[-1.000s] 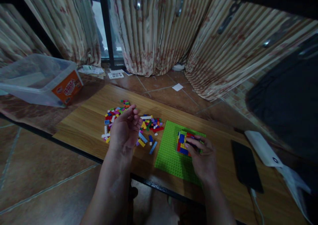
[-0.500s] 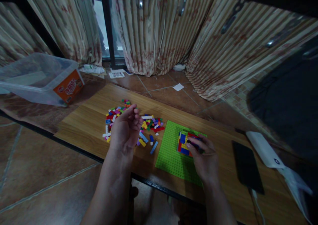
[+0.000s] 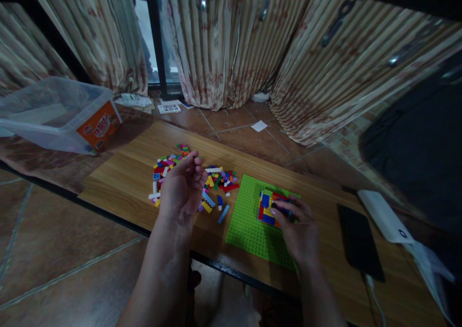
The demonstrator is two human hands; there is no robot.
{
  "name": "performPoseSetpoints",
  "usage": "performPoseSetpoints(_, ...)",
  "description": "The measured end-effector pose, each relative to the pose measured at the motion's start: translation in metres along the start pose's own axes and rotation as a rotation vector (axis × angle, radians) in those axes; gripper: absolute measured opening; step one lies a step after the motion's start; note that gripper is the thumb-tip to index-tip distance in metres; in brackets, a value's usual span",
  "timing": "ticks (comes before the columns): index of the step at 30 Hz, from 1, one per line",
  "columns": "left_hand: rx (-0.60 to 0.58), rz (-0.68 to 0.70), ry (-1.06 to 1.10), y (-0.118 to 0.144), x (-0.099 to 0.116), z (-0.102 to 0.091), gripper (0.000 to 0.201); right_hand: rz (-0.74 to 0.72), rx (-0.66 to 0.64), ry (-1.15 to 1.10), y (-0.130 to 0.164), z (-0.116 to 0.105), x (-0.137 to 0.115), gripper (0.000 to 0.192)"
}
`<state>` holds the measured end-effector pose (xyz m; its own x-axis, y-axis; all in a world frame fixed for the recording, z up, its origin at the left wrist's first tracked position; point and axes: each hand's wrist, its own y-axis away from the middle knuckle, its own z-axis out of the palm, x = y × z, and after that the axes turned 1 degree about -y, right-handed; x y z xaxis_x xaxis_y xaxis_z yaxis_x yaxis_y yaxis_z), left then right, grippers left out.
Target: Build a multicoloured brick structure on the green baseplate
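— Many loose bricks [image 3: 191,180] left on the counter [image 3: 119,182]?
— Yes. One small block [image 3: 269,207] stands on the green baseplate [image 3: 249,226]; right hand [image 3: 296,231] pinches it, left hand [image 3: 182,190] hovers, fingers curled, seemingly empty.

Left hand [image 3: 182,190] raised above wooden surface [image 3: 119,182], centre-left of frame, palm up, fingers [image 3: 197,168] loosely curled; whether it holds anything, cannot tell. Scattered multicoloured small plastic bricks [image 3: 216,178] beneath and beside it. Right hand [image 3: 298,231] lower centre-right, fingers [image 3: 279,213] touching multicoloured brick block [image 3: 267,207] on lime-green studded baseplate [image 3: 247,221]. Black phone [image 3: 359,243] at right. Clear plastic tub with orange label [image 3: 57,115] upper left.
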<state>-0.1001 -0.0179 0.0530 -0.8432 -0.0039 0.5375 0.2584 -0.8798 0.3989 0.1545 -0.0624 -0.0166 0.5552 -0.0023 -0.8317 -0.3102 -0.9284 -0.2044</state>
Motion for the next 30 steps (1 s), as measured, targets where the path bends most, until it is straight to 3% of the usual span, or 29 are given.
performPoseSetpoints(22, 0.003, 0.007, 0.001, 0.0001, -0.0007, -0.0003, 0.015, -0.065, 0.004, 0.087, -0.0002, 0.0011, -0.0002, 0.026)
performPoseSetpoints(30, -0.009, -0.003, 0.013, 0.0009, -0.0004, 0.0001, 0.012, 0.052, 0.008, -0.052, -0.0040, -0.0021, 0.0015, 0.033)
